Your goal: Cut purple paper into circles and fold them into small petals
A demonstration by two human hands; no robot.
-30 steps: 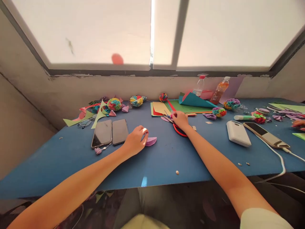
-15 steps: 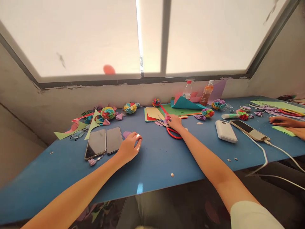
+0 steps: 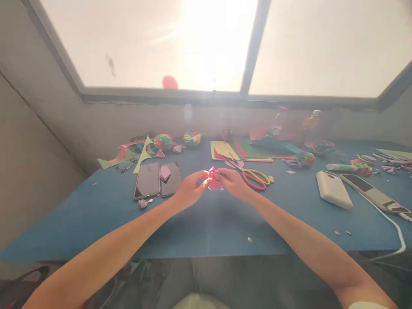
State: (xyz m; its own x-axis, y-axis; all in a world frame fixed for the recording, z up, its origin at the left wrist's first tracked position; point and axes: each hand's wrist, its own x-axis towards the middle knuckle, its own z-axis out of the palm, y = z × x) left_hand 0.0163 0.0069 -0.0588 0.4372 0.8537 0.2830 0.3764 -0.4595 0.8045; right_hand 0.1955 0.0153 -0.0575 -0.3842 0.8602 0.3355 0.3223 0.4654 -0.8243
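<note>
Here, hands pinch pink paper, bottle label hazy.

Left fingers and right fingers hold pink paper.

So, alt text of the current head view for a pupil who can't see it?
A person's left hand and right hand hold a small pink object between them over a blue table. Scissors lie by the right hand, two phones by the left, coloured paper behind.
</note>
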